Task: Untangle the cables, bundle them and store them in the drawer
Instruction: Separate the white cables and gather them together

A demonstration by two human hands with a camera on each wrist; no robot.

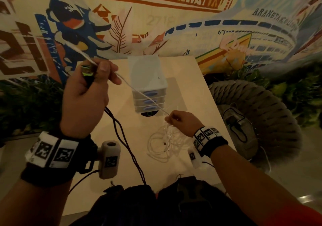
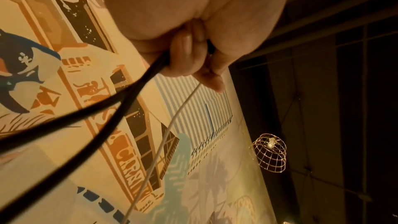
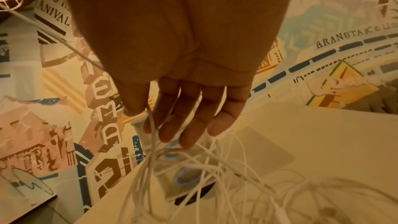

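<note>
My left hand (image 1: pixel 90 86) is raised over the table's left side. It grips a doubled black cable (image 1: pixel 125 138) that hangs down to the near edge, and pinches a white cable (image 1: pixel 139 91). That white strand runs taut down to my right hand (image 1: pixel 172 117), which pinches it above a loose white cable tangle (image 1: pixel 163 144) on the white table (image 1: pixel 200 90). In the left wrist view the fingers (image 2: pixel 193 57) curl round the black cable (image 2: pixel 86 113) and white cable (image 2: pixel 168 134). In the right wrist view thumb and forefinger (image 3: pixel 148 117) pinch white strands (image 3: pixel 237 176). A small three-drawer unit (image 1: pixel 148 86) stands behind, all drawers closed.
A grey woven pouf (image 1: pixel 261 112) with a dark cord on it sits right of the table. A dark bag (image 1: pixel 156 199) lies at the near edge. Plants (image 1: pixel 26 100) and a painted wall (image 1: pixel 156 16) stand behind. A black round object (image 1: pixel 149 113) shows under the drawer unit.
</note>
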